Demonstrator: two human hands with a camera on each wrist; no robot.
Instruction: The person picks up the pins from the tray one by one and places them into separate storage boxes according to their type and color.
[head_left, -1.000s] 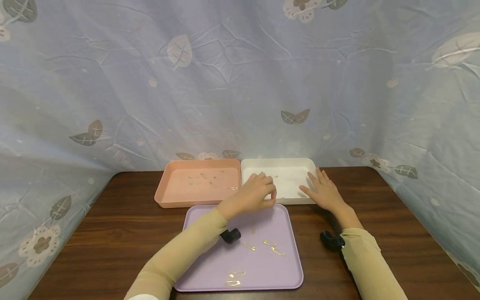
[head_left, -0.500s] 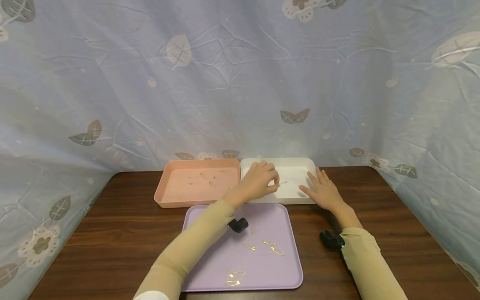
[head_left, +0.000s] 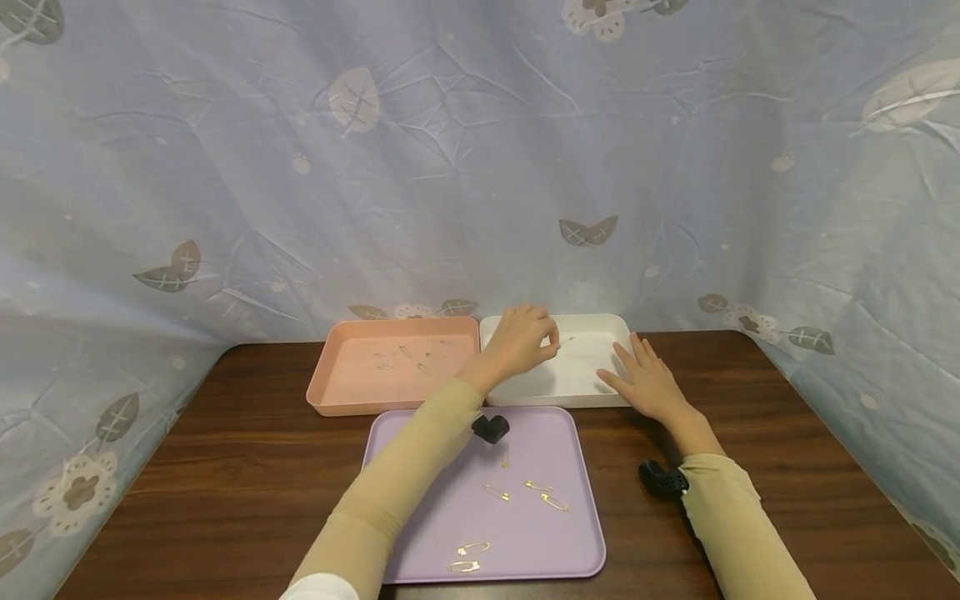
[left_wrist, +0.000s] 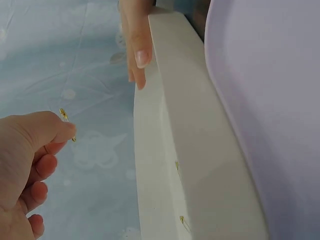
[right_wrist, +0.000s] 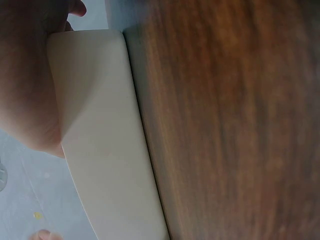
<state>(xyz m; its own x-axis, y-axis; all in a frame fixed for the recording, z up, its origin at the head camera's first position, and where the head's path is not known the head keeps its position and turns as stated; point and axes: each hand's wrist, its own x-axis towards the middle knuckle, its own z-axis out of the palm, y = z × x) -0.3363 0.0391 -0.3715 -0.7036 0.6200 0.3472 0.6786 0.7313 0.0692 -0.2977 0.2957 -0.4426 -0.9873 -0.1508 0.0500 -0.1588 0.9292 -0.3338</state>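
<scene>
Between thumb and index finger, my left hand (head_left: 519, 340) pinches a gold safety pin (left_wrist: 66, 120), its other fingers curled. The hand is over the left part of the white tray (head_left: 592, 375), and the pin (head_left: 567, 340) points to the right. My right hand (head_left: 647, 382) rests at the tray's right rim with its fingers spread. In the left wrist view, two more safety pins show inside the white tray, one pin (left_wrist: 177, 168) farther along than the other pin (left_wrist: 185, 223). Several gold safety pins (head_left: 554, 502) lie on the purple tray (head_left: 525, 542) under my left forearm.
A pink tray (head_left: 360, 387) holding several safety pins stands against the white tray's left side. The purple tray lies in front of both on the dark wooden table (head_left: 210, 492). A patterned cloth (head_left: 465, 183) hangs behind and at both sides.
My left hand has moved forward from the white tray's near edge, deeper over that tray, and the pinched safety pin has come into view. The right hand has stayed at the rim.
</scene>
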